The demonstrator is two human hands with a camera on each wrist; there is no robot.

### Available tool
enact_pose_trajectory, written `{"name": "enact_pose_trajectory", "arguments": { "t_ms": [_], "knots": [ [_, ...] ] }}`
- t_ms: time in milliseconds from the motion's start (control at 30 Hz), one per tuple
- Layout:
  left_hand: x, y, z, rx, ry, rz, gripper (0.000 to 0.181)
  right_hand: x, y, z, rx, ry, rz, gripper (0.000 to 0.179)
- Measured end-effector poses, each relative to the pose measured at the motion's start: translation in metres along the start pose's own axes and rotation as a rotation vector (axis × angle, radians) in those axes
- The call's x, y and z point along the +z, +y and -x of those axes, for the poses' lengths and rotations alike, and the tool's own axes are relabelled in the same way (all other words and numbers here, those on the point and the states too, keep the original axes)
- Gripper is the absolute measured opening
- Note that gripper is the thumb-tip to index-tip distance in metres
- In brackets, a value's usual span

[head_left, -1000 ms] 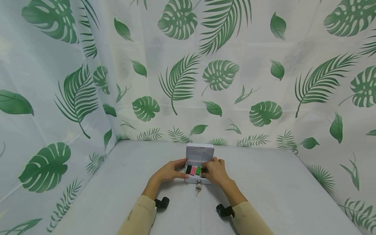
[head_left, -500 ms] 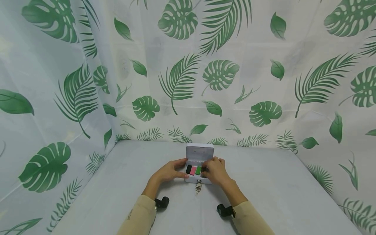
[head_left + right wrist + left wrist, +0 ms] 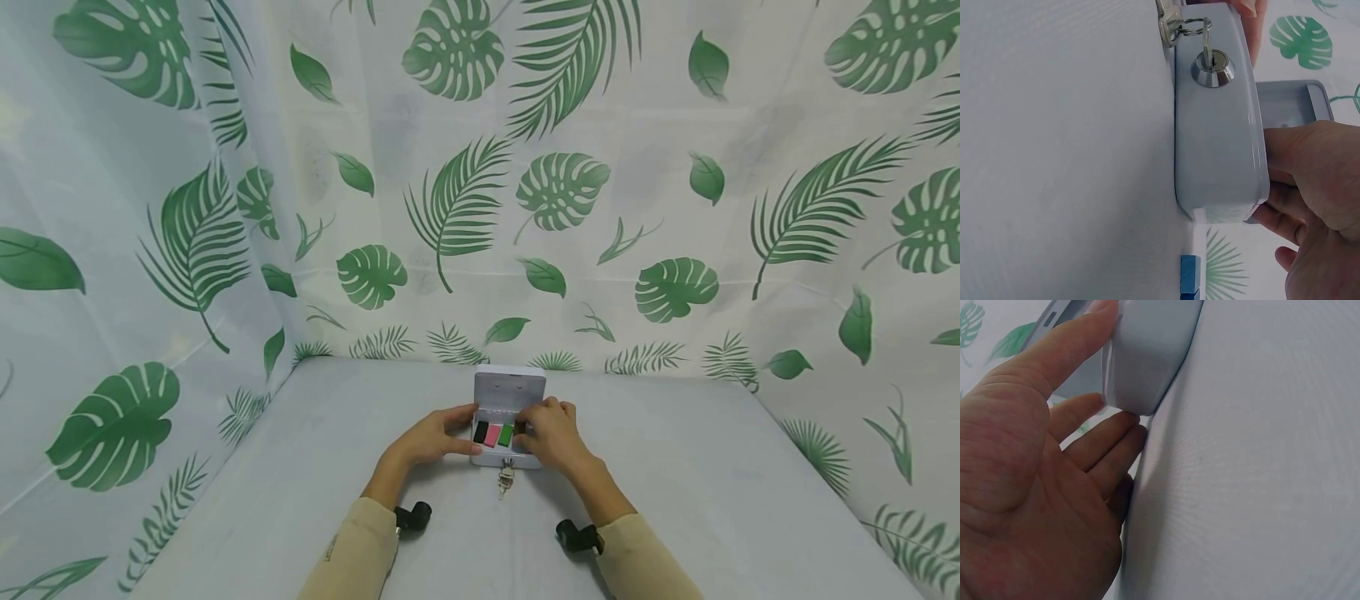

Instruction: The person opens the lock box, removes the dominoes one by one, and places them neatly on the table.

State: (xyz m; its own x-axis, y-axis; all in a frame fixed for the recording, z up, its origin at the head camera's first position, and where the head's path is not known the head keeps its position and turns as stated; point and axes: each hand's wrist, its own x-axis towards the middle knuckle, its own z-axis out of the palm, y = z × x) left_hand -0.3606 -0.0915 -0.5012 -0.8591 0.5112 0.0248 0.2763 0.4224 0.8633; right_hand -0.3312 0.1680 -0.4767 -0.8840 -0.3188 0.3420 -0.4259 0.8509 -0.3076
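A small white metal cash box [image 3: 491,459] lies on the table with its lid [image 3: 511,390] raised. In it, a black block [image 3: 482,432], a pink block [image 3: 492,435] and a green block [image 3: 506,435] sit side by side. My left hand [image 3: 426,437] holds the box's left end, thumb on the front rim and fingers round the side. My right hand [image 3: 553,433] reaches into the right end, thumb and forefinger at either end of a dark brown block [image 3: 520,427] mostly hidden by the hand. Keys [image 3: 1170,26] hang from the front lock [image 3: 1212,67].
A blue block [image 3: 1190,274] is beside the box's right end in the right wrist view. White cloth covers the table [image 3: 675,483]. A leaf-patterned curtain [image 3: 480,317] stands close behind the box, and another runs along the left.
The right hand has shifted slightly to the right and its fingers have parted a little, so more of the dark brown block shows. The left hand and the box stay put.
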Motion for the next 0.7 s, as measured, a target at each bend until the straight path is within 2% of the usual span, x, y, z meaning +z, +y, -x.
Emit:
{"name": "enact_pose_trajectory", "arguments": {
  "t_ms": [400,700],
  "knots": [
    [0.0,0.001,0.001,0.001,-0.005,-0.019,0.09,-0.007,0.0,0.002,0.005,0.009,-0.002,0.02],
    [-0.001,0.001,0.002,0.016,-0.003,0.007,0.088,-0.014,0.003,0.003,-0.01,0.028,-0.041,0.017]
  ]
}}
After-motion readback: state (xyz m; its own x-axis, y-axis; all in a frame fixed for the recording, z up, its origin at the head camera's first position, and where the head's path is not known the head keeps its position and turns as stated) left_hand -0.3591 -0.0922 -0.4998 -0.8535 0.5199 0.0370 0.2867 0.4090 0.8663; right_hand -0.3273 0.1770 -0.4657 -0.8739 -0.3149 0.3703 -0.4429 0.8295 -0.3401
